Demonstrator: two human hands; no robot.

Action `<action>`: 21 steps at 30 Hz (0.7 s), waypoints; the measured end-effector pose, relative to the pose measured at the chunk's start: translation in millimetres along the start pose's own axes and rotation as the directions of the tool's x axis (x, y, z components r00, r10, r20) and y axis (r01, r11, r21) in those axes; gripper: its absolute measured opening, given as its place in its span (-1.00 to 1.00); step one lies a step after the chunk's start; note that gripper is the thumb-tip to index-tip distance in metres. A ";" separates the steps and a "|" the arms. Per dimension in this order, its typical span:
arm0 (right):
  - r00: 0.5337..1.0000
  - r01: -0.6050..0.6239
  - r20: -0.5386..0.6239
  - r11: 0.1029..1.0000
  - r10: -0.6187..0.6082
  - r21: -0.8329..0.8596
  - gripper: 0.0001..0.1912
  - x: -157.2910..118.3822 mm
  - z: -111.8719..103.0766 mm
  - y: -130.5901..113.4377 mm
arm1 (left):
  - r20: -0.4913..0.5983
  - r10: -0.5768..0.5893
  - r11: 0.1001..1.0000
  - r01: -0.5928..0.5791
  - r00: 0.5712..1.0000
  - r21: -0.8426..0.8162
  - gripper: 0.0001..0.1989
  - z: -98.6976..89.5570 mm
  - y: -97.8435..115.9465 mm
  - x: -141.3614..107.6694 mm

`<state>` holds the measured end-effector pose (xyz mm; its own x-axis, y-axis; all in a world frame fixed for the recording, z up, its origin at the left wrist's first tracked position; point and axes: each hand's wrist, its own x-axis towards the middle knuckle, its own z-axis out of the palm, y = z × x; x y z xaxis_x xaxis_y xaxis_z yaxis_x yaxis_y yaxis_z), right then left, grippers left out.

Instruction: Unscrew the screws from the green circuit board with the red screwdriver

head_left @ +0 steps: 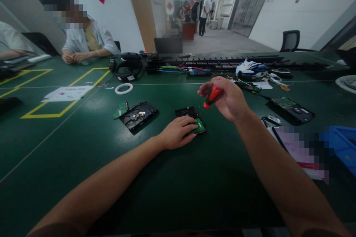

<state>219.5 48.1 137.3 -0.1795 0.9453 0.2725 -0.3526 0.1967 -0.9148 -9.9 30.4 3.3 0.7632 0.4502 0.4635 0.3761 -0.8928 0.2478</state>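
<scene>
My left hand [178, 133] lies with its fingers stretched flat over a small hard drive [187, 112] on the green tabletop. The drive's black body shows beyond the fingers, and its green circuit board [199, 126] shows beside the fingertips. Above the drive, my right hand [229, 98] is closed around the red and black handle of a screwdriver [211, 97]. Its shaft slants down to the drive's right edge; whether the tip touches a screw is too small to tell. To the left lies another hard drive [137, 115], with a loose green circuit board [121, 111] by its corner.
A third hard drive [292, 109] lies to the right, near a blue bin [340, 144]. White-blue gloves [250, 68], cables and long black rails [222, 61] line the back. A tape roll [124, 89] and paper [66, 93] lie left. Another person [89, 40] sits across the table.
</scene>
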 end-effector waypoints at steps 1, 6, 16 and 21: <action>1.000 -0.005 0.002 1.000 0.005 0.008 -0.85 0.0 0.2 -0.2 | 0.001 -0.002 1.000 0.002 1.000 -0.001 -0.61 0.0 0.2 0.0; 1.000 -0.006 -0.004 1.000 0.006 -0.003 -0.76 2.4 -0.6 1.2 | -0.016 -0.004 1.000 0.004 1.000 -0.009 -0.62 0.7 0.8 0.1; 0.999 0.001 0.049 1.000 -0.001 -0.004 -0.65 3.2 -4.2 3.6 | -0.012 0.006 1.000 -0.006 1.000 -0.001 -0.63 -0.7 1.7 1.3; 0.997 0.030 0.068 0.999 -0.028 -0.024 -0.64 1.7 -4.1 0.7 | -0.031 0.020 1.000 -0.020 0.999 0.009 -0.63 1.4 0.2 0.4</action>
<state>222.7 51.0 136.0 -0.2312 0.9196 0.3177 -0.3359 0.2310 -0.9131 -8.8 30.5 2.4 0.7541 0.4321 0.4946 0.3653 -0.9018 0.2310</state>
